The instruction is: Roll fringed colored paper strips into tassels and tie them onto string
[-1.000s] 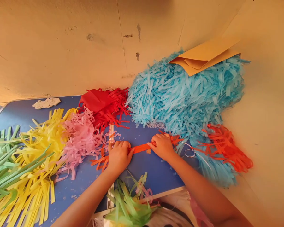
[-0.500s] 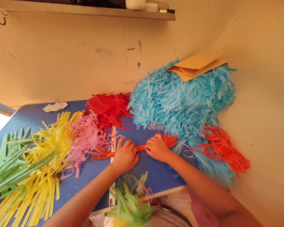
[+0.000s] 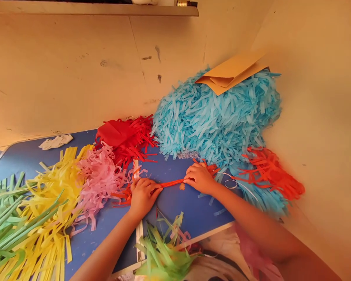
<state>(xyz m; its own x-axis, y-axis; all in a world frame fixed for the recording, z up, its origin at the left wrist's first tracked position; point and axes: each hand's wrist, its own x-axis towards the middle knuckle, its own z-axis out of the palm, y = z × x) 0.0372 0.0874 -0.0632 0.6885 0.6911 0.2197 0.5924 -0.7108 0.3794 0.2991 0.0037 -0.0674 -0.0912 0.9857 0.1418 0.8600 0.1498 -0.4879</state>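
Observation:
A twisted strip of orange tissue paper (image 3: pixel 172 183) is stretched between my two hands, low over the blue table. My left hand (image 3: pixel 144 193) pinches its left part, and the fringed end spreads out to the left. Closed on the right part, my right hand (image 3: pixel 197 177) has more orange fringe showing behind it. A white string (image 3: pixel 231 183) lies in a loop just right of my right hand. Near my left hand is a heap of pink paper fringe (image 3: pixel 101 171). Green tissue fringe (image 3: pixel 168 249) lies close to my body at the table's front edge.
A large pile of light blue fringe (image 3: pixel 213 117) fills the back right, with a folded yellow paper (image 3: pixel 232 74) on top. Red fringe (image 3: pixel 119 136), yellow fringe (image 3: pixel 51 187) and green strips (image 3: pixel 6 222) lie leftward. More orange-red fringe (image 3: pixel 275 173) is at right. A shelf (image 3: pixel 90 9) hangs above.
My hands have moved farther apart, the left one leftward. The orange strip between them shows longer and more narrowly twisted. The view has shifted a little to the right.

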